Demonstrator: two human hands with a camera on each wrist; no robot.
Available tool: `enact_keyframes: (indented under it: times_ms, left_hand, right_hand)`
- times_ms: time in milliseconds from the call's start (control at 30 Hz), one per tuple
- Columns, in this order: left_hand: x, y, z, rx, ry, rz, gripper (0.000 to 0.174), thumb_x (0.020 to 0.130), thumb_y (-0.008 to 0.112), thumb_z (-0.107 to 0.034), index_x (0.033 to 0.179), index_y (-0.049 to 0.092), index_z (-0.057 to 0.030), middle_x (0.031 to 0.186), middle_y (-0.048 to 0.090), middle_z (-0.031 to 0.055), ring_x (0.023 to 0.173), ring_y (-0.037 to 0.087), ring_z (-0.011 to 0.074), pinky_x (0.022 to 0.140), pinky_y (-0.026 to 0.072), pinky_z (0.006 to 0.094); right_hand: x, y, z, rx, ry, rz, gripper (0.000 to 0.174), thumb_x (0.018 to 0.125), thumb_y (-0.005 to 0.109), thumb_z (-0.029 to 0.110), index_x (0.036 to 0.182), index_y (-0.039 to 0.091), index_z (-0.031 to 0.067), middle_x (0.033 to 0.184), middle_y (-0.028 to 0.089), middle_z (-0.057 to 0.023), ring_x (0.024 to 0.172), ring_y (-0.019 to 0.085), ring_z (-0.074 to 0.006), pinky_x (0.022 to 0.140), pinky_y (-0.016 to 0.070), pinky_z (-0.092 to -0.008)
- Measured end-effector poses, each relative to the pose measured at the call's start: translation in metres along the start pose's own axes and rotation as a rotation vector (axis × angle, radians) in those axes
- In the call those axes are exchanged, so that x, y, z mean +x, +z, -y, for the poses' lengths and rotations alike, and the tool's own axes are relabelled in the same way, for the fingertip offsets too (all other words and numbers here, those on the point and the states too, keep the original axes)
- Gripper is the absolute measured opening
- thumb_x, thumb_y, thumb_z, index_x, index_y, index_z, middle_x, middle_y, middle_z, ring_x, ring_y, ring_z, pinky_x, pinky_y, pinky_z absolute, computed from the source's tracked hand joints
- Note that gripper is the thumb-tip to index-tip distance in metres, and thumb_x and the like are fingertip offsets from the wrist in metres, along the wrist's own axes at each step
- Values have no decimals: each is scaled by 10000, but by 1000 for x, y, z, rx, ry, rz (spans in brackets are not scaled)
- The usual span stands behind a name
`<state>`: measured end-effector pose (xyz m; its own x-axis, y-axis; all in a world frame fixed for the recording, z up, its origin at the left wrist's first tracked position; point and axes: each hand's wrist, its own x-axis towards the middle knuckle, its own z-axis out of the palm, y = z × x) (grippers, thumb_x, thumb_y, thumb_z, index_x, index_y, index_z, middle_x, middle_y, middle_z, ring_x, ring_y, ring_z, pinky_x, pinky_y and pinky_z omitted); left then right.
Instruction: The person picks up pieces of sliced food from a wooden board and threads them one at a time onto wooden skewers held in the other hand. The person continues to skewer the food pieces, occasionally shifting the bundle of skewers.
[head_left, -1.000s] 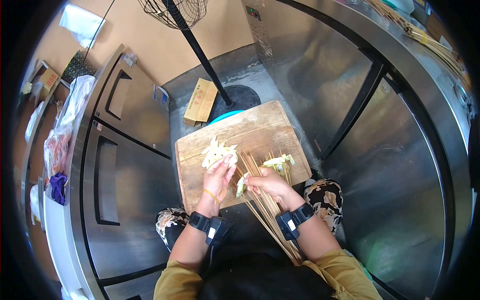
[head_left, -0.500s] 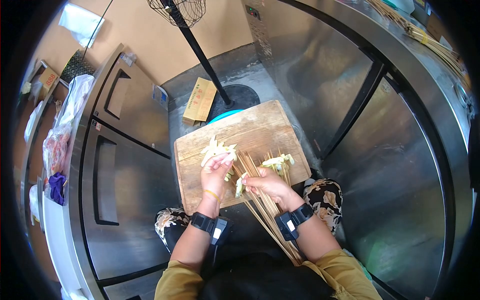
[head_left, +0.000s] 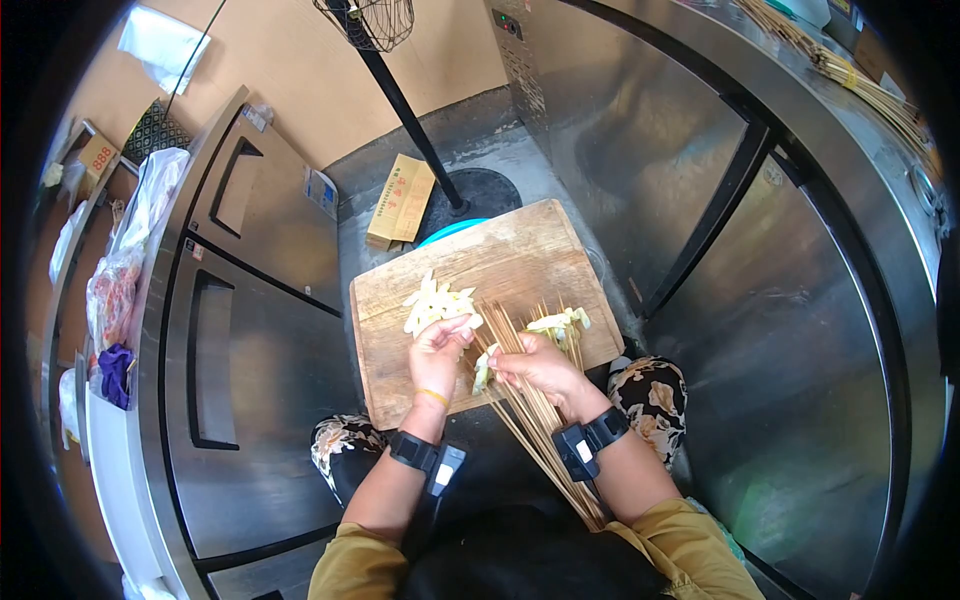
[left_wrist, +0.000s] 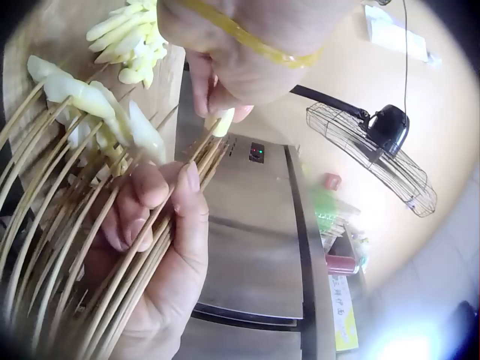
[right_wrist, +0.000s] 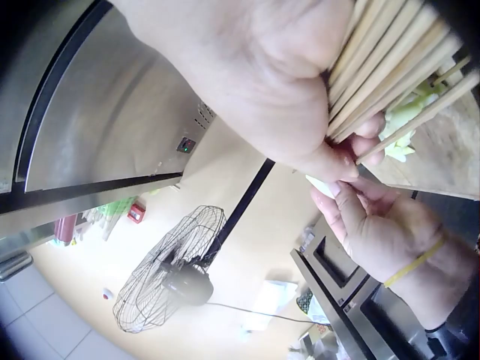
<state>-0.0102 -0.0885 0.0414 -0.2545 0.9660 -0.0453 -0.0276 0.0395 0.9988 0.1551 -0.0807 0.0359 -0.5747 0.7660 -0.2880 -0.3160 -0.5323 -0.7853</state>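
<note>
My left hand [head_left: 436, 362] pinches a pale yellow-white vegetable piece [left_wrist: 222, 122] between thumb and fingers. That piece is right at the pointed ends of the bamboo skewers [head_left: 535, 425] gripped in my right hand [head_left: 548, 376]. The skewers run back toward my lap as a long bundle. By the right thumb, a pale piece [head_left: 483, 370] sits on a skewer. Loose cut pieces [head_left: 432, 300] lie heaped on the wooden cutting board [head_left: 510, 245], just beyond my left hand. Threaded pieces [head_left: 560, 321] on more skewers rest at the board's right side.
Steel cabinets [head_left: 270, 370] stand to the left, with a steel fridge [head_left: 800, 330] to the right. Behind the board are a cardboard box [head_left: 400, 203] and a fan's stand [head_left: 415, 120]. A bundle of skewers [head_left: 870, 95] lies on the right counter.
My left hand has shifted slightly right and its wrist has turned, bringing its fingertips closer to the skewer ends. The right hand keeps its hold on the bundle almost unmoved.
</note>
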Motion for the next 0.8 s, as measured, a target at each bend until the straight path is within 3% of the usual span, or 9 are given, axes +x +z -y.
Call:
enact_keyframes:
  times_ms: [233,333,533,800]
  left_hand:
    - [-12,6,-4,81,87,19,196,804,610,44,996,626,5,998,640,87,884,594,128,782,488,248]
    - [-11,7,-14,-124,-31,21,162,823,613,-2,984,629,0,962,648,86,840,601,120,754,493,242]
    - [-21,8,-6,-74,-208,117,156,830,624,-42,979,634,0,917,659,81,782,612,116,720,497,233]
    - [-26,2,3,20,-140,152,127,820,622,-8,944,642,12,894,663,68,803,606,95,734,485,219]
  right_hand:
    - [1,-2,-2,-1,-12,-5,83,783,654,67,789,574,45,620,541,20,503,480,-49,445,366,-191]
    - [1,-3,0,-18,-15,-2,80,784,653,70,792,577,47,622,541,20,503,480,-48,444,365,-190]
    - [-1,-4,0,-75,-13,-67,62,803,635,83,815,584,49,658,563,8,533,494,-51,461,377,-190]
    - [2,-3,-5,-206,-20,-119,151,786,658,93,898,577,31,695,578,0,559,514,-62,481,395,-197]
